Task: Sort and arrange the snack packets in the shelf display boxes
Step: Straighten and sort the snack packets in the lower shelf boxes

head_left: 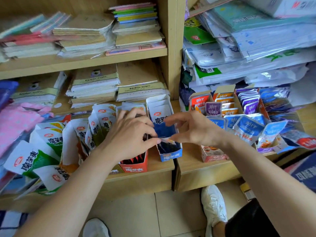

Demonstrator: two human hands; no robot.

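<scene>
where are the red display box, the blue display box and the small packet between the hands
red display box (133, 165), head view, on its front panel
blue display box (171, 157), head view, on its front panel
small packet (166, 139), head view, on its visible middle

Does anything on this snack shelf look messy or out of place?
Yes. At the left, the green-and-white boxes lie tipped over one another. At the right, blue packets spill forward in a loose pile. The red box and blue box stand straight.
</scene>
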